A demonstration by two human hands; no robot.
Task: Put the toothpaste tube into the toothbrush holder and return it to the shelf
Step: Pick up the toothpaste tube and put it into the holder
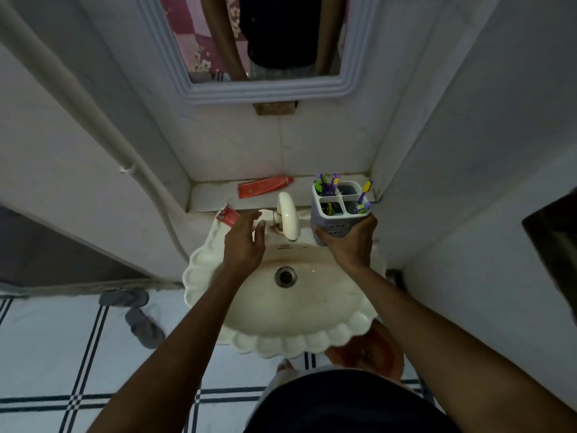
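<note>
A red toothpaste tube (264, 187) lies flat on the white shelf (212, 195) behind the sink. A second red tube (229, 215) rests at the sink's back left rim, partly hidden by my left hand (245, 242), which hovers over it with fingers spread and holds nothing. My right hand (351, 242) grips the bottom of a grey-and-white four-compartment toothbrush holder (338, 207), held upright above the sink's right rim. Several purple, green and yellow toothbrushes stand in its compartments.
A cream scalloped sink (290, 335) with a drain (285, 276) sits below my arms, and its cream tap (288, 218) stands between my hands. A framed mirror (265, 89) hangs above. White walls close in on both sides. Grey slippers (137, 314) lie on the tiled floor.
</note>
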